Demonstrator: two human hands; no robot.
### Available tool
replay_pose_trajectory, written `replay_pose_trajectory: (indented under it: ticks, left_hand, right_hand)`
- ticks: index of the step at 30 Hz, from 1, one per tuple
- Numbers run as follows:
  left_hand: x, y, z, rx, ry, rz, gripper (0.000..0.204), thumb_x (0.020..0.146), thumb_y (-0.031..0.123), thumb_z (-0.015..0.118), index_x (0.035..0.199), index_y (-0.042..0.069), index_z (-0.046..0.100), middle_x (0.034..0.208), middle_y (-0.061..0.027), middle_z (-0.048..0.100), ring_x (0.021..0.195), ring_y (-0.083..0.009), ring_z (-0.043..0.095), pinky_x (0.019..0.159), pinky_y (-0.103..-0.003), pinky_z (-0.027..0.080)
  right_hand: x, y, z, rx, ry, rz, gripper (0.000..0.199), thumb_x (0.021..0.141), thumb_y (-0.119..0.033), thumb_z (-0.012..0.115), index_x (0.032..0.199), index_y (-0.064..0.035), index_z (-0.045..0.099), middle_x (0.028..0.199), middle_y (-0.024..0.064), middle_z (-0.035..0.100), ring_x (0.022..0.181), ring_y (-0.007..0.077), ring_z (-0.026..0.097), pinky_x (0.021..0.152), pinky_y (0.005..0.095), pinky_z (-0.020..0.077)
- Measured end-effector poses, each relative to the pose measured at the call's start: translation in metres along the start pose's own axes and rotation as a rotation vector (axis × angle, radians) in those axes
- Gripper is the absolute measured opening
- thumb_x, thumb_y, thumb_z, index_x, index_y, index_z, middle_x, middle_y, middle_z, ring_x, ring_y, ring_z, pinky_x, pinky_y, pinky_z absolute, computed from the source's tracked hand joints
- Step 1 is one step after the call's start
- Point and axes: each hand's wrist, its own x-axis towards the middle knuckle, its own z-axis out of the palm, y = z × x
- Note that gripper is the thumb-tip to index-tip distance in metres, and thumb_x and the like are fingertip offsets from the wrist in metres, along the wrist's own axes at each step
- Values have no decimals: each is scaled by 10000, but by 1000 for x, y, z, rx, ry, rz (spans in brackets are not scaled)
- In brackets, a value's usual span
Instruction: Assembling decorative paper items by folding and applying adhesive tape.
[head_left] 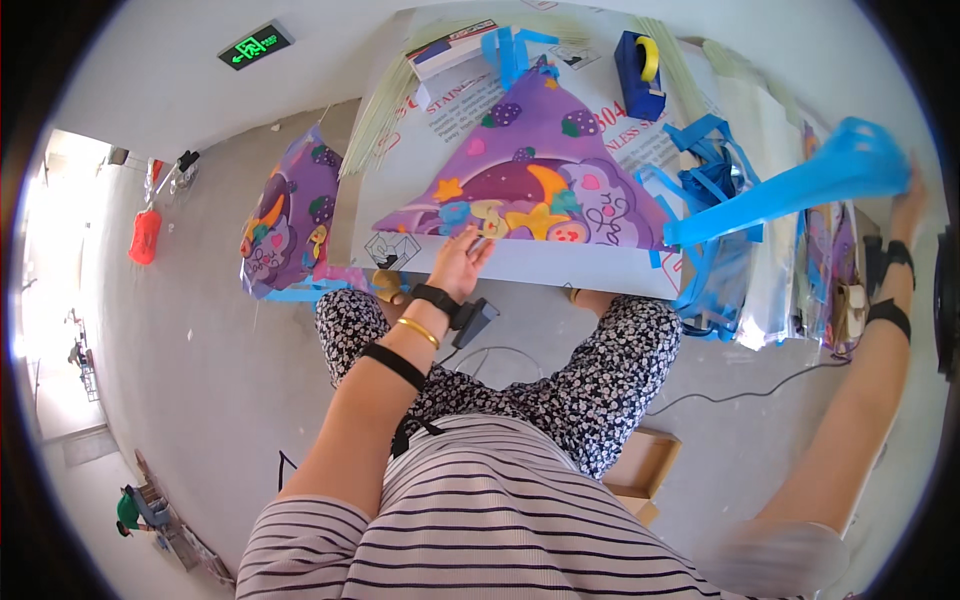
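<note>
Left hand [462,258], fingers spread, presses the purple kite [530,185] flat at the desk [560,268] edge, 12 o'clock. Right hand [905,195], at 2 o'clock, grips a blue strip [790,185].

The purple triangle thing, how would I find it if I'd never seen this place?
Look at the white board over the person's knees. The purple triangle kite lies flat in its middle, with the left hand on its lower edge. It is spread out and shows a yellow moon, unlike the folded purple kite on the floor.
</note>
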Motion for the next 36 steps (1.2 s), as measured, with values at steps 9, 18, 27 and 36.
replay_pose_trajectory:
  ticks: [9, 18, 27, 36]
  left_hand:
    - [12, -20, -16, 126, 154, -17, 295, 985, 173, 709, 1184, 70, 517, 1172, -118, 659, 1081, -301, 710, 932, -390, 600]
    - [28, -35, -8, 146, 171, -89, 223, 1008, 224, 612, 1124, 58, 519, 1140, -136, 657, 930, -300, 749, 802, -436, 591]
    - [24, -11, -20, 78, 246, -82, 387, 994, 312, 642, 1258, 45, 547, 1127, -164, 691, 928, -282, 735, 785, -396, 581]
    - [28, 13, -71, 114, 222, 75, 174, 1001, 206, 674, 1047, 49, 616, 1003, -93, 716, 903, -231, 739, 800, -333, 610]
  right_hand:
    - [-121, -172, -25, 138, -429, -25, 609, 859, -59, 696, 1441, -77, 518, 1399, 216, 555, 1301, 387, 537, 1112, 448, 433]
    - [-293, -592, -27, 1018, -752, -328, 526, 819, -76, 733, 1324, -23, 597, 1363, 142, 595, 1262, 343, 552, 1078, 456, 443]
    - [-349, -640, 4, 644, -803, -407, 779, 896, -152, 667, 1593, -92, 325, 1636, 56, 354, 1514, 266, 320, 1224, 460, 288]
    - [-328, -635, -14, 618, -718, -499, 709, 895, -98, 643, 1553, -73, 381, 1580, 71, 425, 1472, 265, 375, 1240, 470, 264]
